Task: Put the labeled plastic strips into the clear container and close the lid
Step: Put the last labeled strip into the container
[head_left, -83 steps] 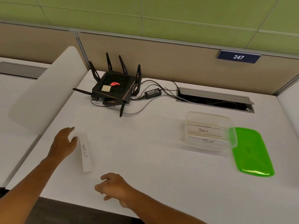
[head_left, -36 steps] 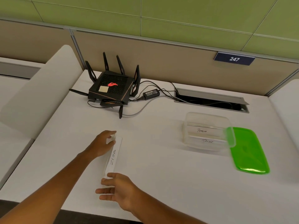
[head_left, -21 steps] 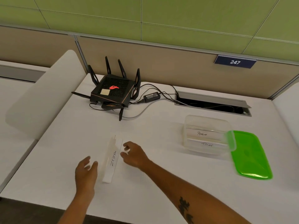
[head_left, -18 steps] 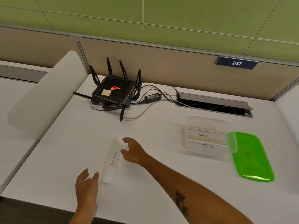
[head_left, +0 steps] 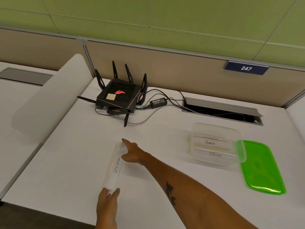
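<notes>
Zebra strip (head_left: 116, 167) lying lengthwise on the white desk (head_left: 69, 156), lower middle of the frame, well apart from the clear container (head_left: 216, 143) over on the right. Left hand (head_left: 107, 203) at the bottom, straight fingertips touching the strip's near end, nothing really grasped. Right hand (head_left: 133, 153) at the far end, fingers extended against the strip, looks relaxed rather than clenched. Two more strips, Penguin (head_left: 210, 142) and Bear (head_left: 215, 154), already inside the container. Green lid (head_left: 262, 169) flat on the desk just beside the container's right edge, off. Black router (head_left: 119, 97) with cables up in the middle, number plate 247 (head_left: 246, 68) upper right.
</notes>
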### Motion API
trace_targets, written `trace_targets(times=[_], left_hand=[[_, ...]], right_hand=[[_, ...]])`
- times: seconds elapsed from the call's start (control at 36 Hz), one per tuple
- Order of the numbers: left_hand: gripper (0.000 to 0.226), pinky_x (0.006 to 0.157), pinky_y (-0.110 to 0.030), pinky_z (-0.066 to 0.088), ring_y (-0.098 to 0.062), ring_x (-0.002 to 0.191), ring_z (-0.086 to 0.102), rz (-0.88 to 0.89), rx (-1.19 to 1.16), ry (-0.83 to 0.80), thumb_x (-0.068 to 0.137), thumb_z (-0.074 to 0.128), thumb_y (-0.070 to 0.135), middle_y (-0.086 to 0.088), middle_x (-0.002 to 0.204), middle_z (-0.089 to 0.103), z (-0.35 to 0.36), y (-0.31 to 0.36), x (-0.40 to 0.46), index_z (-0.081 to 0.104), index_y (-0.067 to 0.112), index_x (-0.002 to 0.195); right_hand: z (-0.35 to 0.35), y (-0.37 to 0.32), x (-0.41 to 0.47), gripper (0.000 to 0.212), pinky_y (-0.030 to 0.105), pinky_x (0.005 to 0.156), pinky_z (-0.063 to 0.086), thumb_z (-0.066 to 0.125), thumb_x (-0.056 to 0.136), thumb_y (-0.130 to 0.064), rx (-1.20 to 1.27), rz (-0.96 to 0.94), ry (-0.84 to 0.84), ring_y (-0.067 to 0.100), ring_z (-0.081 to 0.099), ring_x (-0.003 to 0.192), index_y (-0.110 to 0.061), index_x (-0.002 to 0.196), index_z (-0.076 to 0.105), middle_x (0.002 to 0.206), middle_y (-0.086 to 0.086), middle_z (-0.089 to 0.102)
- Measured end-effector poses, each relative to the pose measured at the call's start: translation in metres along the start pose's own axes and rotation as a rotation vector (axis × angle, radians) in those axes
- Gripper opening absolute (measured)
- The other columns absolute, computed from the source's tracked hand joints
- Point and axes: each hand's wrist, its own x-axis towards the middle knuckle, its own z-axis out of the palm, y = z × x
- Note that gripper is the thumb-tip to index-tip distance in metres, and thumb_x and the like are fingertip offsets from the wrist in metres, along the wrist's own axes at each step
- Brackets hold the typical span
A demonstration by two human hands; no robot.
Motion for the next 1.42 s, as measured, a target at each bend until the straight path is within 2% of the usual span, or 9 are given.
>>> trace_targets(times=[0.17, 0.42, 0.58, 0.72, 0.83, 1.0, 1.17, 1.31, 1.42], left_hand=[[0.072, 0.117, -0.049, 0.034, -0.03, 0.139, 0.045, 0.005, 0.028, 0.032, 0.089, 0.072, 0.013, -0.009, 0.152, 0.045, 0.003, 0.006, 0.003, 0.036, 0.008, 0.152], [0.065, 0.11, -0.042, 0.034, -0.032, 0.137, 0.047, 0.113, 0.191, 0.038, 0.088, 0.073, 0.009, -0.013, 0.149, 0.048, 0.015, 0.021, -0.011, 0.044, 0.003, 0.146], [0.063, 0.109, -0.044, 0.035, -0.035, 0.134, 0.049, 0.172, 0.262, -0.005, 0.085, 0.074, 0.004, -0.02, 0.146, 0.049, 0.035, 0.032, -0.022, 0.046, -0.002, 0.141], [0.068, 0.109, -0.045, 0.035, -0.035, 0.135, 0.048, 0.269, 0.28, -0.051, 0.085, 0.074, 0.002, -0.02, 0.148, 0.045, 0.061, 0.042, -0.038, 0.044, 0.004, 0.146], [0.079, 0.113, -0.044, 0.033, -0.031, 0.139, 0.045, 0.334, 0.318, -0.11, 0.087, 0.074, 0.009, -0.014, 0.155, 0.038, 0.084, 0.052, -0.051, 0.033, 0.008, 0.155], [0.075, 0.114, -0.046, 0.036, -0.024, 0.138, 0.043, 0.429, 0.359, -0.188, 0.089, 0.072, 0.019, -0.006, 0.152, 0.038, 0.126, 0.062, -0.071, 0.035, 0.02, 0.154], [0.073, 0.112, -0.046, 0.04, -0.021, 0.14, 0.039, 0.498, 0.391, -0.299, 0.091, 0.07, 0.025, 0.001, 0.149, 0.039, 0.173, 0.07, -0.087, 0.033, 0.032, 0.154], [0.076, 0.112, -0.047, 0.042, -0.022, 0.143, 0.034, 0.563, 0.458, -0.412, 0.091, 0.069, 0.027, 0.005, 0.151, 0.035, 0.217, 0.075, -0.099, 0.029, 0.032, 0.156], [0.074, 0.109, -0.042, 0.044, -0.019, 0.142, 0.03, 0.646, 0.546, -0.456, 0.09, 0.069, 0.027, 0.005, 0.148, 0.035, 0.252, 0.077, -0.108, 0.031, 0.034, 0.154]], right_hand=[[0.001, 0.006, 0.002, 0.085, 0.044, 0.124, 0.026, 0.065, 0.09, -0.021, -0.027, -0.057, 0.081, 0.025, 0.01, 0.156, -0.018, 0.162, 0.02, 0.165, 0.003, 0.027], [-0.015, 0.035, -0.013, 0.077, 0.041, 0.121, 0.031, 0.069, 0.09, -0.03, 0.005, -0.123, 0.246, 0.027, 0.024, 0.149, -0.017, 0.157, 0.032, 0.157, 0.006, 0.036], [-0.038, 0.069, -0.038, 0.075, 0.038, 0.119, 0.035, 0.068, 0.09, -0.032, 0.005, -0.138, 0.325, 0.025, 0.033, 0.145, -0.016, 0.156, 0.035, 0.153, 0.004, 0.041], [-0.06, 0.099, -0.064, 0.076, 0.033, 0.117, 0.035, 0.067, 0.089, -0.038, 0.046, -0.142, 0.442, 0.018, 0.034, 0.143, -0.021, 0.156, 0.035, 0.149, -0.003, 0.044], [-0.081, 0.115, -0.091, 0.073, 0.041, 0.114, 0.043, 0.067, 0.09, -0.034, 0.107, -0.179, 0.543, 0.016, 0.038, 0.138, -0.022, 0.155, 0.037, 0.144, -0.006, 0.045], [-0.125, 0.131, -0.136, 0.071, 0.039, 0.113, 0.045, 0.071, 0.09, -0.029, 0.148, -0.222, 0.706, 0.013, 0.042, 0.137, -0.022, 0.153, 0.039, 0.145, -0.009, 0.045], [-0.172, 0.154, -0.175, 0.069, 0.03, 0.104, 0.052, 0.075, 0.09, -0.027, 0.252, -0.201, 0.822, 0.009, 0.048, 0.13, -0.024, 0.151, 0.043, 0.143, -0.009, 0.046], [-0.205, 0.185, -0.197, 0.065, 0.011, 0.086, 0.048, 0.078, 0.087, -0.02, 0.387, -0.175, 0.929, 0.002, 0.053, 0.121, -0.028, 0.145, 0.05, 0.137, -0.011, 0.051], [-0.226, 0.213, -0.211, 0.061, 0.022, 0.092, 0.052, 0.079, 0.086, -0.02, 0.455, -0.152, 0.994, -0.003, 0.052, 0.119, -0.029, 0.141, 0.054, 0.136, -0.013, 0.051]])
